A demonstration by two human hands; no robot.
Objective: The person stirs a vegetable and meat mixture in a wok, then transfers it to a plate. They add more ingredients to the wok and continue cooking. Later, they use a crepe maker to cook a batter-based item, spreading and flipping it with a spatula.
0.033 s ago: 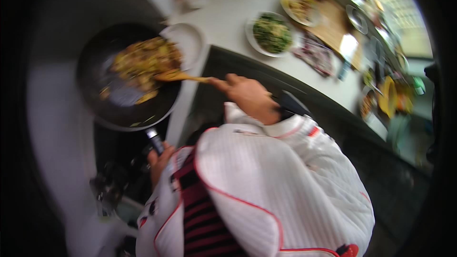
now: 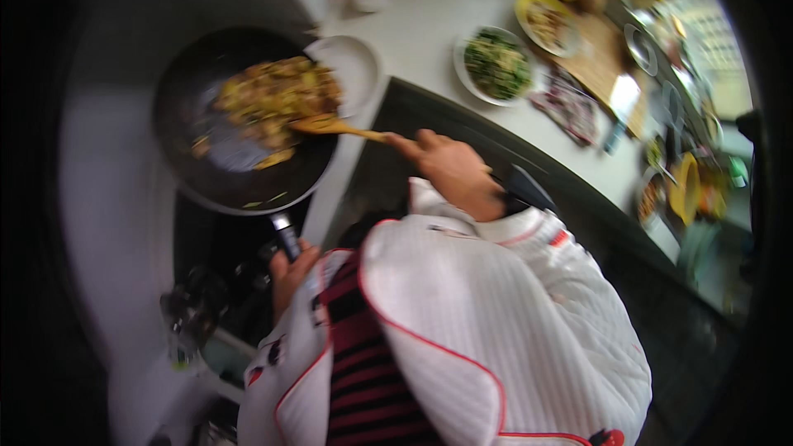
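Note:
A dark wok (image 2: 186, 153) is at the left, its silver-and-black handle (image 2: 284, 233) pointing toward me. My left hand (image 2: 294, 274) is closed around that handle. Cooked yellow-and-brown food (image 2: 277, 95) is heaped on the wok's far right side, with a few bits stuck nearer its middle. My right hand (image 2: 454, 172) grips a wooden spatula (image 2: 324, 124), whose blade lies at the lower edge of the heap. Right beside the wok's rim, partly covered by it, is a white plate (image 2: 363, 70). Whether the rim touches the plate I cannot tell.
On the white counter are a bowl of chopped greens (image 2: 496, 66), a yellow-rimmed plate of food (image 2: 547, 23), a crumpled cloth (image 2: 568, 107) and a wooden cutting board (image 2: 599, 54). Dark stovetop (image 2: 206, 239) shows below the wok. A yellow basin (image 2: 684, 188) stands at the far right.
The whole scene sits a little farther right in the picture, as the view has shifted. Both hands keep their holds, and the food heap looks the same.

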